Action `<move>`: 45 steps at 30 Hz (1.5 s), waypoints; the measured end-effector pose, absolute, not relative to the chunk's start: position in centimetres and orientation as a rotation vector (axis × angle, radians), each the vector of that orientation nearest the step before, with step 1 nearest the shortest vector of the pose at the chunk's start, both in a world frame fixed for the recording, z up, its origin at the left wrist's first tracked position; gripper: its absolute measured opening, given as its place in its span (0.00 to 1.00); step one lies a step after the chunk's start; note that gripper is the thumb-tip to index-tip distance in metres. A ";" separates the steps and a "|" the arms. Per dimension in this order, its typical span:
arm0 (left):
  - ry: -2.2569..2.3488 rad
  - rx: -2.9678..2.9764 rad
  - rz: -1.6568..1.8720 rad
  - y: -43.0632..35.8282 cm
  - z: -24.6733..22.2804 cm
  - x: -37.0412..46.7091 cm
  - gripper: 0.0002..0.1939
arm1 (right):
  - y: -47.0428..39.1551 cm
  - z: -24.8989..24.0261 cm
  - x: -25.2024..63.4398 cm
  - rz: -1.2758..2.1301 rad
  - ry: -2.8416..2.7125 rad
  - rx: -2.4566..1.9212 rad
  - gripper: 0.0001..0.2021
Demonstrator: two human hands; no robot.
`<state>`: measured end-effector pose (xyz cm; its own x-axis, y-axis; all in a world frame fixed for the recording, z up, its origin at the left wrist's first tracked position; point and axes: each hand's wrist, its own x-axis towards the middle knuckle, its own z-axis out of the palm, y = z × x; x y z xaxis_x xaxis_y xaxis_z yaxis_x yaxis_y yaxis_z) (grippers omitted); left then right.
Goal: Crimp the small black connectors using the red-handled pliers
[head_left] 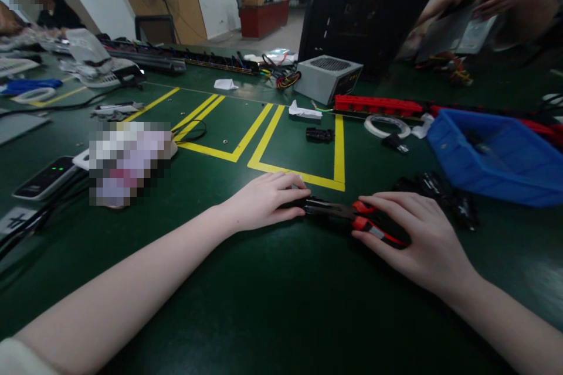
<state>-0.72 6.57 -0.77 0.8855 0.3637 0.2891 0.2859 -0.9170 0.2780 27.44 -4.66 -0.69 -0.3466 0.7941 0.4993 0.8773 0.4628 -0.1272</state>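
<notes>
My right hand [416, 234] is wrapped round the red-and-black handles of a pair of pliers [363, 224]. The dark jaws of the pliers point left and meet a small black plastic part [311, 204]. Between thumb and fingers, my left hand [270, 202] pinches that part from the other side. Both hands are low over the green table, just in front of a yellow tape outline. The left fingers hide some of the part, so I cannot tell exactly where the jaws grip it.
Right of my hands, several black parts [444, 193] lie beside a blue bin [492, 158]. Farther back stand a grey power supply [328, 79] and a black case [360, 17]. To the left is a phone [132, 161] amid cables. Another person's hands [492, 9] are at far right.
</notes>
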 end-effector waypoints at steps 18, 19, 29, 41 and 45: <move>0.480 2.824 0.524 6.5 -0.8 -0.7 0.16 | -4.8 -0.8 27.4 -0.347 -2.310 -1.280 0.19; 0.481 2.825 0.519 6.5 -0.7 -0.7 0.16 | -4.8 -0.8 27.4 -0.358 -2.315 -1.277 0.19; 0.482 2.818 0.536 6.5 -0.7 -0.6 0.15 | -4.8 -0.7 27.3 -0.358 -2.313 -1.333 0.18; 0.460 2.804 0.533 6.7 -0.9 -0.8 0.16 | -4.9 -0.6 27.1 -0.094 -2.284 -1.426 0.15; 0.462 2.797 0.527 6.6 -0.9 -0.7 0.15 | -4.8 -0.6 27.0 -0.093 -2.285 -1.414 0.15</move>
<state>-0.72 6.64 -0.86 0.8838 0.3522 0.3079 0.2591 -0.9165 0.3049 26.97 -4.79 -0.60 -0.3740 0.8336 0.4065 0.8638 0.4726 -0.1743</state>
